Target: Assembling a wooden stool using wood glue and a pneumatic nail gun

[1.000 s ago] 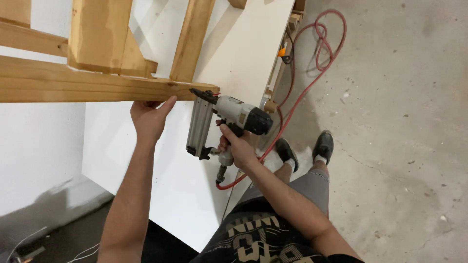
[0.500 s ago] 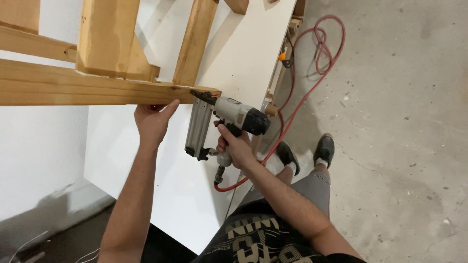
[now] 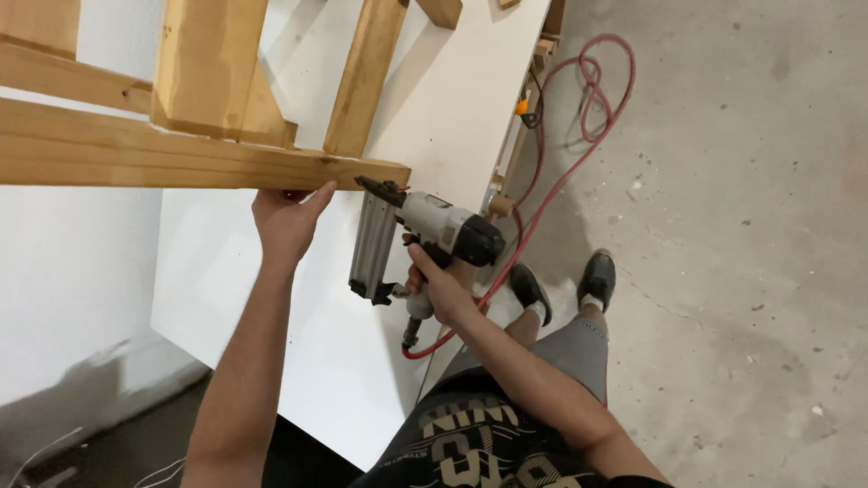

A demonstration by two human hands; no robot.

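Note:
My right hand (image 3: 440, 285) grips the handle of a grey and black nail gun (image 3: 425, 233). Its nose touches the underside of a long wooden beam (image 3: 181, 155) near the beam's right end. My left hand (image 3: 287, 220) presses up against the beam's lower edge just left of the nail gun. The beam belongs to a wooden frame (image 3: 212, 77) of several joined boards lying over a white tabletop (image 3: 452, 99). A red air hose (image 3: 579, 117) runs from the nail gun's base across the floor.
The white tabletop's edge (image 3: 493, 181) runs beside my legs; my black shoes (image 3: 597, 276) stand on a grey concrete floor (image 3: 741, 226). The red hose loops on the floor at upper right. A white wall panel (image 3: 63, 280) is at left.
The view has shifted slightly, so the beam sits a bit lower in frame. The nail gun's nose stays at the beam's right end and both hands keep their hold.

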